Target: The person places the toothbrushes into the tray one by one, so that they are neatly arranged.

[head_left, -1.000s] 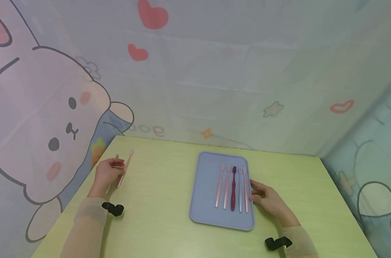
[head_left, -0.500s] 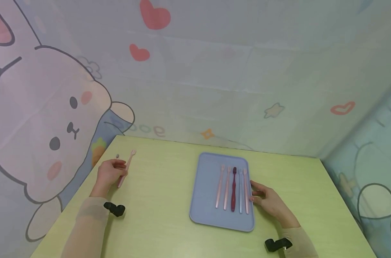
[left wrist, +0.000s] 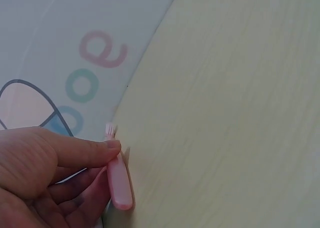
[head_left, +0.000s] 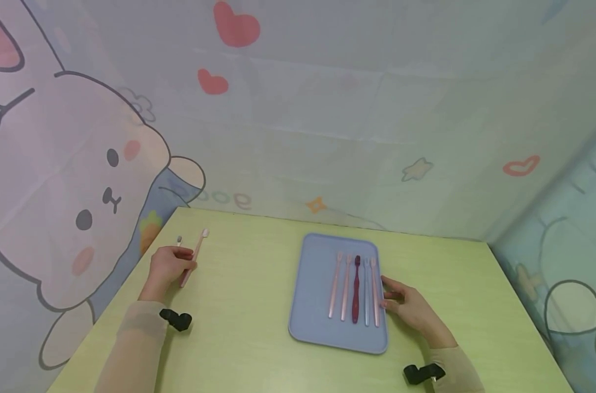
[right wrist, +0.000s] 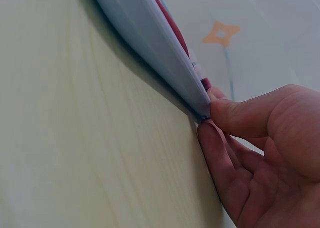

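At the table's left side my left hand pinches a pink toothbrush between thumb and fingers, its bristled head pointing away from me. A second toothbrush with greyish bristles lies just left of it, mostly hidden by that hand. My right hand grips the right rim of the blue tray, thumb on top and fingers below in the right wrist view. Several toothbrushes lie side by side in the tray: pink ones, a dark red one and a light blue one.
The pale yellow-green table spreads between the left hand and the tray. A cloth backdrop with a rabbit, hearts and stars hangs behind the table and at its sides.
My left hand has shifted slightly right with the pink toothbrush, and the greyish-bristled one shows a bit more of its head. The right hand and tray have barely moved.
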Demonstrator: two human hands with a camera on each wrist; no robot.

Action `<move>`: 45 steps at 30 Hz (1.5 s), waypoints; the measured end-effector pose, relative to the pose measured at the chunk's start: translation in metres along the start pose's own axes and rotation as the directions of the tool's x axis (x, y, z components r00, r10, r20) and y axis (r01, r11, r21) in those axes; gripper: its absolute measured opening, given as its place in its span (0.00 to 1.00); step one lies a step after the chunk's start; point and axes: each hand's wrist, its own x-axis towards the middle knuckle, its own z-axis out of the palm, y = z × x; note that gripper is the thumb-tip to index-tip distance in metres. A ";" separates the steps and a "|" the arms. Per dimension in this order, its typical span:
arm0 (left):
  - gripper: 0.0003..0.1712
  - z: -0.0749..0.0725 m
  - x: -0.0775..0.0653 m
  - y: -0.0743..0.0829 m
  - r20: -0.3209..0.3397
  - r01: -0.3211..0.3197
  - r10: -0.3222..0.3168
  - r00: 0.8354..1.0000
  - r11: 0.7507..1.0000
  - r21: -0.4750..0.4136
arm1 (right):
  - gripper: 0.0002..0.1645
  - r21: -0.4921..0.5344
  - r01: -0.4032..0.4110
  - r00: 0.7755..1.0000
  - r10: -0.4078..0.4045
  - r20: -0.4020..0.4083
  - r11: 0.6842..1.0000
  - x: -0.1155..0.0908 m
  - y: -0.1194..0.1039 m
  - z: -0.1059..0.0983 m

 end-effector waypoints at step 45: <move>0.18 0.004 -0.002 0.017 0.058 0.015 -0.024 0.998 0.988 0.154 | 0.40 0.012 0.003 1.000 -0.003 -0.004 1.000 0.001 -0.001 0.001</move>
